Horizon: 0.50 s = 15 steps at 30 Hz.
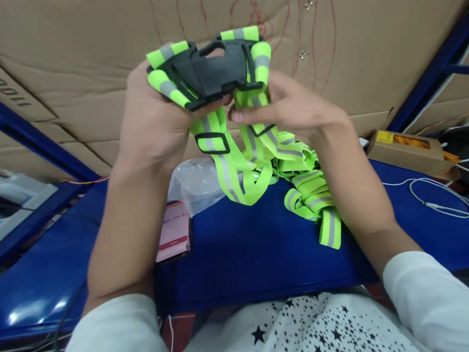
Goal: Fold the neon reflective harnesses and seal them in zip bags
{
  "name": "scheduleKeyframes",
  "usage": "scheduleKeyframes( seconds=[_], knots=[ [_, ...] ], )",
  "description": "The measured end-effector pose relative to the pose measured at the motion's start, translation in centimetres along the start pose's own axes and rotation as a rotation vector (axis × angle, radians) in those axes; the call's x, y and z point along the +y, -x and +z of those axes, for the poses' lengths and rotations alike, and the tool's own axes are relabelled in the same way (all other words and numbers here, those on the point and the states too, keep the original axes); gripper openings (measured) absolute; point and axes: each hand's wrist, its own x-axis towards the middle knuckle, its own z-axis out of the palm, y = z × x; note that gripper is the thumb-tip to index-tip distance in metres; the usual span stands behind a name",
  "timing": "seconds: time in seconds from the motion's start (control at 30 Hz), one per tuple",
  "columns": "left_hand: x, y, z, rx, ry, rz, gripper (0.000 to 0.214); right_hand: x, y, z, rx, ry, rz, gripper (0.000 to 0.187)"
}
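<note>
Raised above the blue shelf is a fastened black plastic buckle [219, 70] with neon-yellow reflective straps [234, 168] looped through both its ends. My left hand [150, 104] is closed round the buckle's left end, its fingers mostly hidden behind it. On the other side my right hand [285, 103] pinches the strap just under the buckle's right end, thumb pointing left. A black slide adjuster [212, 143] sits on the strap hanging below the left end. The rest of the strap trails down to a loose heap [312, 191] on the shelf, near my right forearm.
A clear plastic bag [198, 182] and a pink printed box [173, 230] lie beside my left forearm on the blue shelf [246, 262]. To the right are a cardboard box [411, 152] and a coiled white cable [446, 201]. Large cardboard [94, 35] stands behind, with blue posts at both sides.
</note>
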Motion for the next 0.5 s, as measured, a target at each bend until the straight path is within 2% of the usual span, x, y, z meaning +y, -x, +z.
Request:
scheduleKeyframes(
  seconds=[0.1, 0.17, 0.23, 0.33, 0.4, 0.5],
  knots=[
    [0.9, 0.6, 0.2, 0.053, -0.216, -0.004, 0.045, 0.3, 0.3, -0.1, -0.038, -0.035, 0.028, 0.011],
    [0.9, 0.7, 0.2, 0.019, -0.383, -0.001, 0.048, 0.6, 0.1, 0.0, 0.052, -0.022, 0.005, 0.010],
    [0.4, 0.5, 0.2, -0.039, -0.486, 0.077, 0.056, 1.1, -0.3, 0.2, 0.157, 0.056, -0.020, 0.013],
    [-0.6, 0.2, 0.3, -0.025, -0.473, 0.222, 0.064, 1.8, -1.1, 0.5, 0.205, 0.154, -0.047, 0.014],
    [-1.0, 0.1, 0.5, 0.025, -0.429, 0.254, 0.062, 2.0, -1.2, 0.8, 0.199, 0.192, -0.051, 0.017],
    [-0.8, 0.3, 0.6, 0.034, -0.386, 0.255, 0.056, 1.8, -0.8, 1.3, 0.132, 0.283, -0.049, 0.020]
  ],
)
